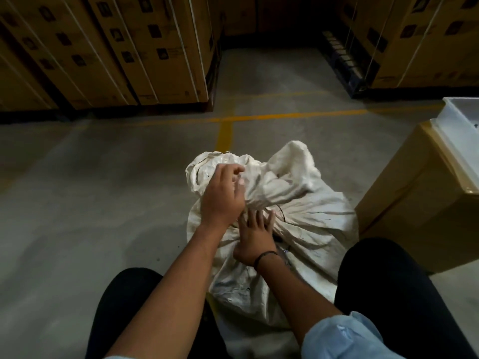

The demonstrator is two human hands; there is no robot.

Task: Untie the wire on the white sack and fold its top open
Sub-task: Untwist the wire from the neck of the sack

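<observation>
Two bare hands worked at a white sack [298, 229] standing on the concrete floor [103, 190] between the knees. Left hand [224, 195] closed around the bunched neck, gripping the gathered cloth. Right hand [255, 235] lay just below the neck, fingers [260, 218] extended flat against the sack, holding nothing visible. Thin dark wire [281, 212] looped at the neck, just right of the fingertips. Cardboard box [414, 203] to the right, white tray [464, 130] resting on top.

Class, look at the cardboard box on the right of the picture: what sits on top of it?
A white plastic tray rests on the cardboard box, overhanging its top. The frame edge cuts off most of the tray, so its contents cannot be seen.
</observation>
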